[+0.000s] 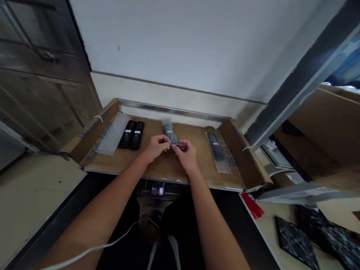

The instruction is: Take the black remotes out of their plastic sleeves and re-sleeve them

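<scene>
My left hand (pixel 156 148) and my right hand (pixel 185 155) pinch the lower end of a small clear plastic bag (pixel 169 131) from either side. A dark item lies inside it, and my fingers hide part of the bag. Both hands are over a flattened cardboard sheet (pixel 167 169). To the left of my left hand lie two black remote controls (pixel 131 135) side by side, next to a stack of flat clear bags (pixel 113 134). Right of my right hand, another black remote control in a clear bag (pixel 216 148) lies on the cardboard.
A metal strip (pixel 172 110) runs along the cardboard's far edge, before a white wall (pixel 191 38). A steel cabinet (pixel 28 68) stands at left. At lower right lie black patterned sheets (pixel 296 243) and a red tag (pixel 251 205). A white cord (pixel 65 256) crosses below my left forearm.
</scene>
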`<state>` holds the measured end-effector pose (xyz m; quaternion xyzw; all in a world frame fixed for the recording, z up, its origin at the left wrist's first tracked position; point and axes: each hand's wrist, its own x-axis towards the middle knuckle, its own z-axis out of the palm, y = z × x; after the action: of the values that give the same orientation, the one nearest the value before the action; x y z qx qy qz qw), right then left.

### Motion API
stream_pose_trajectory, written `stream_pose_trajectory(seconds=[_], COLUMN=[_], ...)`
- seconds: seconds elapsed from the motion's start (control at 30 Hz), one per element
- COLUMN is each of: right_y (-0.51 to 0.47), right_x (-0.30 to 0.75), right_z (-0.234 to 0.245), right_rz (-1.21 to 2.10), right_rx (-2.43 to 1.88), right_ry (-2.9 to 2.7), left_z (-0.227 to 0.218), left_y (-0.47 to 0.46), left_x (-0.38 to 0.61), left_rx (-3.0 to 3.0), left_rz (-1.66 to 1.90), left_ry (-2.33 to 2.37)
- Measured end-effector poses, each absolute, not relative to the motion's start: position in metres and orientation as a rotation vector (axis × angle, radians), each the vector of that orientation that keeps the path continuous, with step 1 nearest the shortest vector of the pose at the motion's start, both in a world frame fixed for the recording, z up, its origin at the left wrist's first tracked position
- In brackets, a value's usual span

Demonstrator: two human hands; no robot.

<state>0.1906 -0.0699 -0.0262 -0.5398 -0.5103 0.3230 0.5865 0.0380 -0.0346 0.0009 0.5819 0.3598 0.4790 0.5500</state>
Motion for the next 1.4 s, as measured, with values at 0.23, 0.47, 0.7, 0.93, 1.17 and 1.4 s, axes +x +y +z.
stream_pose_trajectory(seconds=[0.23, 0.47, 0.7, 0.93, 1.17, 1.4], right_y=[-0.066, -0.073, -0.073, -0.076, -0.076, -0.085], right_x=[0.189, 0.193, 0.189, 0.179, 0.178, 0.178], right_z=[-0.028, -0.02, -0.019, -0.011, -0.011, -0.007], right_rz=[0.716, 0.86, 0.659, 0.348, 0.262, 0.241], right_rx=[-1.328, -1.198, -1.4, -1.703, -1.775, -1.799], right_ry=[-1.175, -1.205, -1.275, -1.335, -1.488, -1.537], left_z=[0.003, 0.004, 0.002, -0.001, -0.007, -0.006], left_y=[-0.04, -0.04, -0.041, -0.04, -0.037, -0.047], left_x=[0.038, 0.038, 0.037, 0.034, 0.037, 0.043], left_rx=[1.404, 1.364, 1.399, 1.439, 1.491, 1.884], left_rz=[1.034, 1.078, 1.002, 0.93, 0.969, 1.168], left_ry=[0.795, 0.808, 0.782, 0.745, 0.733, 0.976])
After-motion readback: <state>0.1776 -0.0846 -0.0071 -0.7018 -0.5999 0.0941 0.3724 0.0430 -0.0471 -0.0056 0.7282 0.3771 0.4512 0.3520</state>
